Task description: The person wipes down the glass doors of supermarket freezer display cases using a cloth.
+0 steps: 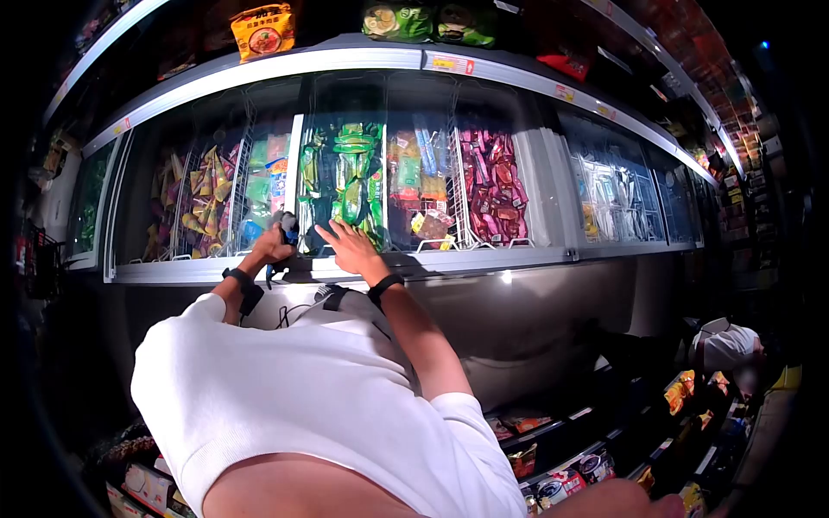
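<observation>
My left hand (pixel 271 245) is closed around a small dark object with blue and grey parts (pixel 289 228), whose kind I cannot make out. It is at the front frame of a chest freezer (pixel 484 260). My right hand (pixel 352 249) has its fingers spread over the freezer's glass, in front of green-wrapped packs (pixel 351 164); whether the palm touches the glass I cannot tell. Beneath the glass, wire dividers part cone-shaped packs (pixel 209 190), mixed packs (pixel 419 177) and dark pink packs (pixel 496 186).
Above the freezer runs a shelf edge (pixel 371 59) with an orange noodle packet (pixel 263 33) and green packets (pixel 397 21). At lower right, another person in a white top (pixel 727 347) is near low shelves with packets (pixel 561 485). A second freezer section (pixel 615 194) extends to the right.
</observation>
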A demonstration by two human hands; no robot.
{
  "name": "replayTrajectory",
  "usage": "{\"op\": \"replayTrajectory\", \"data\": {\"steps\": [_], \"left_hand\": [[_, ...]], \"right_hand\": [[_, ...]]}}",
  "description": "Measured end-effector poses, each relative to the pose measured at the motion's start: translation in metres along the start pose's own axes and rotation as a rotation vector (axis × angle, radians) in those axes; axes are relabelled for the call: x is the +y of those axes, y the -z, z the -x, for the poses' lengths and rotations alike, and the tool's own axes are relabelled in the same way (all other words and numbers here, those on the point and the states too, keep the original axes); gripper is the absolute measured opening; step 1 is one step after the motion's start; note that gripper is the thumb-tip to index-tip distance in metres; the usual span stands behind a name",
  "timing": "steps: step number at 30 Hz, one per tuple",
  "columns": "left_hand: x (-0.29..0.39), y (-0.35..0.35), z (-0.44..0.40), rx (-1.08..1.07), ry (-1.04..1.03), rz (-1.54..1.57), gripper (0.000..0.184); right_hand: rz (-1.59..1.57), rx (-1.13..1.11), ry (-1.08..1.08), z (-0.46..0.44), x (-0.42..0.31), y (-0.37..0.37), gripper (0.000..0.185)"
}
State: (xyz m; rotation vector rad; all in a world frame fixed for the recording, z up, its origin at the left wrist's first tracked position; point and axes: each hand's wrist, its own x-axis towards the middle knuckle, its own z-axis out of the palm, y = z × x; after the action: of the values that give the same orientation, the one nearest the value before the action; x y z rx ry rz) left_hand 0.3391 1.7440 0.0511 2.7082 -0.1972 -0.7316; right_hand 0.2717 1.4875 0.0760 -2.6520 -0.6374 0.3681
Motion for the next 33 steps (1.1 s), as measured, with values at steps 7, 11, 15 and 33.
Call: {"op": "replayTrajectory", "data": {"steps": [7,11,15,33], "left_hand": [[0.105,-0.057,-0.038,-0.082,-0.500,0.151,0.077],[0.188,-0.088,-0.047,-0.260,-0.497,-0.030,0.072],[0.291,-0.089,-0.006,-0.483,-0.764,-0.078,0.059],[0.363,-0.174,-0.004,0.420,-0.388,0.239,0.034]], "right_hand": [[0.047,0.149,-0.058,0.075,0.030,-0.017,0.073],[0.091,0.427,-0.205,0.127,0.057,0.000,0.053],[-0.095,0.394,-0.309,0.184,0.093,0.026,0.062],[0.045,0.256,-0.373,0.187,0.195,0.035,0.055]]}}
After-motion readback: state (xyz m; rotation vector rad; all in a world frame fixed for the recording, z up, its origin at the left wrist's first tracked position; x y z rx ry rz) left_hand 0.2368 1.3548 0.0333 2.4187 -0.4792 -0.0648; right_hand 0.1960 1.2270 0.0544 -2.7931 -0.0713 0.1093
